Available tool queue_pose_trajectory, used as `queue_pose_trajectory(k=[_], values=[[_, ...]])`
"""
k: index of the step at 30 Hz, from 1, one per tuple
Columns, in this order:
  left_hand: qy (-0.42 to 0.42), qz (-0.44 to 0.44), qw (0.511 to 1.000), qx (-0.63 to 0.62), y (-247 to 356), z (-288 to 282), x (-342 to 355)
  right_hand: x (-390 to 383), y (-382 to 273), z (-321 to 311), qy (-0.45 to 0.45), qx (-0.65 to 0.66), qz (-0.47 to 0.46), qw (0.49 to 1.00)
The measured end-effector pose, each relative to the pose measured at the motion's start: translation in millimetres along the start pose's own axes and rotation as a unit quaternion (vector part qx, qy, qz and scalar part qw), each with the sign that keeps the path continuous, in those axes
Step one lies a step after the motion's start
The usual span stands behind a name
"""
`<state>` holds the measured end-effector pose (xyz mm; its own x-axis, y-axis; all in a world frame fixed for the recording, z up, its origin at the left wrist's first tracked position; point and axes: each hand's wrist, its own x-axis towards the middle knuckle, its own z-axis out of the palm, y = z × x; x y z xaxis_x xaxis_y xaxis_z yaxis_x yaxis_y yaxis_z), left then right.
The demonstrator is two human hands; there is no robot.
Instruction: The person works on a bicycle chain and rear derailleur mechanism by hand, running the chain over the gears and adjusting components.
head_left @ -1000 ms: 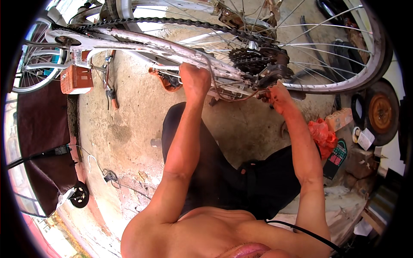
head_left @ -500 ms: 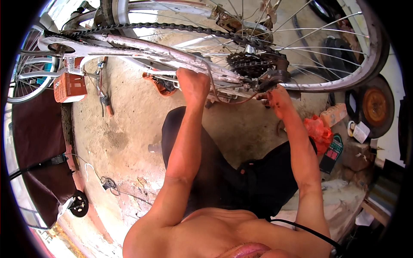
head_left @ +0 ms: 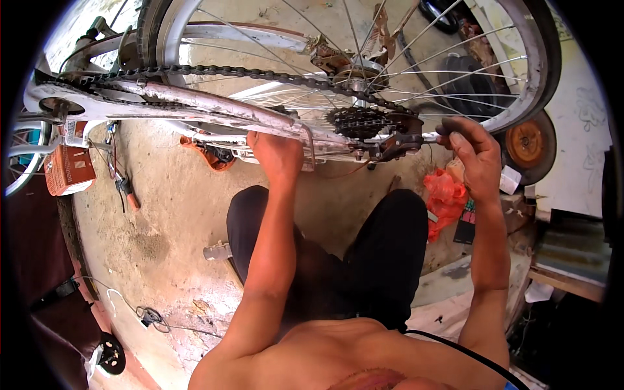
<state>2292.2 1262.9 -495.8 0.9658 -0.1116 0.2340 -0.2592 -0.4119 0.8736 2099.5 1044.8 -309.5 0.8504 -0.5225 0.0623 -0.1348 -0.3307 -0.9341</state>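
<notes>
Gripping the pale frame tube of an upturned bicycle, the left hand has its fingers wrapped shut around the metal just below the chain, a hold that looks meant to steady the whole bike while the other hand works. The right hand is up at the rear of the bike, fingers closed around the dark handle of a tool whose tip points into the black gear-changer hanging beside the stack of cogs; the handle sits nearly level, probably so the tip meets a small screw or bolt squarely, though the exact contact point is too small to make out. The rear wheel stands free in the air above the person's lap, spokes fanning out from the hub, which leaves the drive parts at a handy height. The person sits low on the concrete floor, knees in dark trousers beneath the frame. An orange box hangs to the left, and a crumpled red bag lies to the right near an orange-centred small wheel.
</notes>
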Motion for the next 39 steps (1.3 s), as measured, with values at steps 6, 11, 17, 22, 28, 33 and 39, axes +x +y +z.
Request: queue_pose_trajectory(k=[6,11,17,22,28,33,39], values=[[0.013,-0.003,0.999,-0.032,0.0,7.3,-2.2,35.0,-8.4,28.0,-0.071,-0.144,-0.193,0.968],[0.041,0.041,0.998,-0.026,-15.8,10.7,1.1,55.6,-17.0,27.4,-0.183,-0.125,-0.256,0.941],[-0.001,0.017,1.0,-0.013,-10.2,7.2,2.2,75.5,-31.3,23.0,-0.286,-0.115,-0.215,0.927],[-0.028,-0.001,0.999,-0.044,12.0,-3.9,2.7,84.2,-31.6,17.5,-0.383,-0.029,-0.064,0.921],[-0.012,-0.009,0.999,-0.04,19.3,-1.7,1.9,93.0,-26.5,2.8,-0.426,-0.031,-0.074,0.901],[-0.013,-0.039,0.999,-0.021,7.3,-6.7,-0.2,95.0,-19.7,3.9,-0.448,-0.069,-0.162,0.877],[-0.025,-0.009,0.999,-0.021,-1.0,2.1,7.0,93.2,-3.4,0.1,-0.424,-0.019,-0.164,0.891]])
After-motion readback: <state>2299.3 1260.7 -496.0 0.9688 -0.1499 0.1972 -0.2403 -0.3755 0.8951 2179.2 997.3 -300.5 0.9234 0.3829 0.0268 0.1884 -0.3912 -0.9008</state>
